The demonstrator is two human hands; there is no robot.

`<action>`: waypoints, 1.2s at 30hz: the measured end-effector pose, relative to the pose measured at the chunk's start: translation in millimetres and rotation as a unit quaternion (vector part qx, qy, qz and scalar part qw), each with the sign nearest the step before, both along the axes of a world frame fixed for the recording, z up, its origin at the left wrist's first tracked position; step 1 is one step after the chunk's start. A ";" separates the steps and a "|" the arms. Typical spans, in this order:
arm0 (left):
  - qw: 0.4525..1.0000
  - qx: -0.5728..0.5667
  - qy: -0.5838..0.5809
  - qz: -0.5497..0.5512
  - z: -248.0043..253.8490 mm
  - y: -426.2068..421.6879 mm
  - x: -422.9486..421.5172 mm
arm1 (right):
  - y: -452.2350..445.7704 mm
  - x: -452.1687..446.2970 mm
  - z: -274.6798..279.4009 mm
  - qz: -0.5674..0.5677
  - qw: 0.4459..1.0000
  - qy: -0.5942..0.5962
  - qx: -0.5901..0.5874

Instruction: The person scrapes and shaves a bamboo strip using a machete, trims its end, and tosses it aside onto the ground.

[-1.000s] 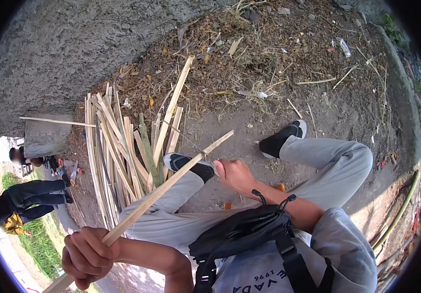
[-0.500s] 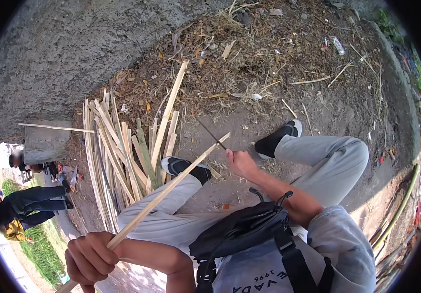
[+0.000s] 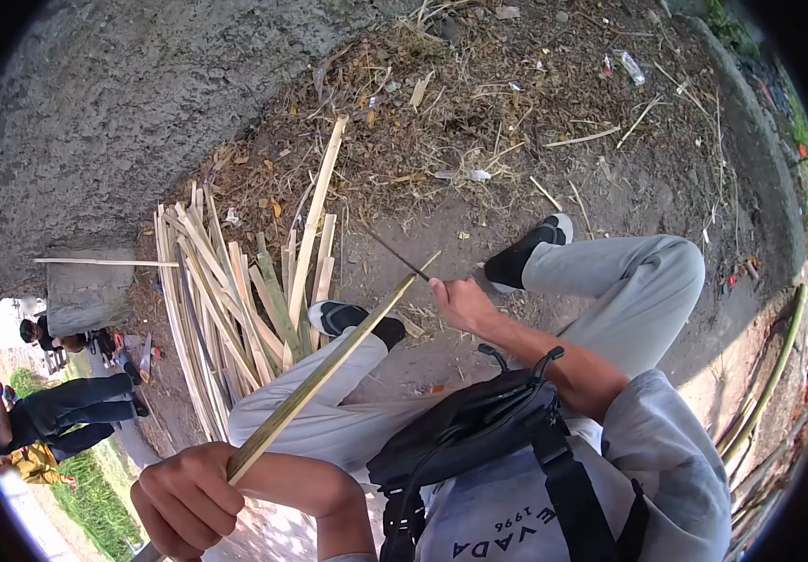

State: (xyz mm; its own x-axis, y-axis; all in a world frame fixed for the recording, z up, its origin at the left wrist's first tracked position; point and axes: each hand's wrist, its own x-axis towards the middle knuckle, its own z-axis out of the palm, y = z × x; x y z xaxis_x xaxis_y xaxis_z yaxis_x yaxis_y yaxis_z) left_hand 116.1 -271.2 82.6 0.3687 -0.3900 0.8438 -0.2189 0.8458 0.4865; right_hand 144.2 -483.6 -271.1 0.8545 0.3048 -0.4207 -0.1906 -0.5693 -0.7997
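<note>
My left hand [image 3: 190, 496] is closed around the lower end of a long bamboo strip [image 3: 333, 361], which slants up and to the right across my leg. The strip's upper face shows a greenish side with pale edges. In my right hand [image 3: 465, 304] is a knife [image 3: 394, 251] with a thin dark blade; its handle is hidden by my fingers. The blade crosses the strip near its far tip, and I cannot tell whether it is cutting in. Beyond my left foot lies a pile of split bamboo strips [image 3: 226, 300].
A rough concrete block [image 3: 95, 290] and a grey wall [image 3: 132, 122] stand at the left. Dry leaves, shavings and a plastic bottle [image 3: 632, 67] litter the ground ahead. Other people [image 3: 76, 393] are at the far left. A green pole [image 3: 769, 384] lies at the right.
The bamboo strip has been turned, so its greenish face now shows instead of the pale one. Both hands stay closed on what they hold, and the view has shifted slightly.
</note>
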 end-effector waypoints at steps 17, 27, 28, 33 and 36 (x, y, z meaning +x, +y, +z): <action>0.953 -0.060 0.048 0.292 -10.2 45.3 -21.5 | 28.1 -16.5 66.8 0.008 0.999 -0.039 0.034; 0.947 -0.062 0.057 0.311 -11.3 49.6 -20.8 | 10.7 -7.3 50.0 0.031 0.999 -0.030 0.007; 0.947 -0.053 0.061 0.310 -11.3 54.3 -21.5 | 12.7 -10.0 60.4 0.034 0.999 -0.040 0.008; 0.958 -0.053 0.074 0.270 -14.2 61.5 -32.0 | 15.6 -13.3 1.0 0.024 0.999 -0.003 -0.044; 0.963 -0.047 0.050 0.260 -12.5 42.0 -29.3 | 1.3 -0.6 -5.8 0.037 0.997 -0.024 -0.062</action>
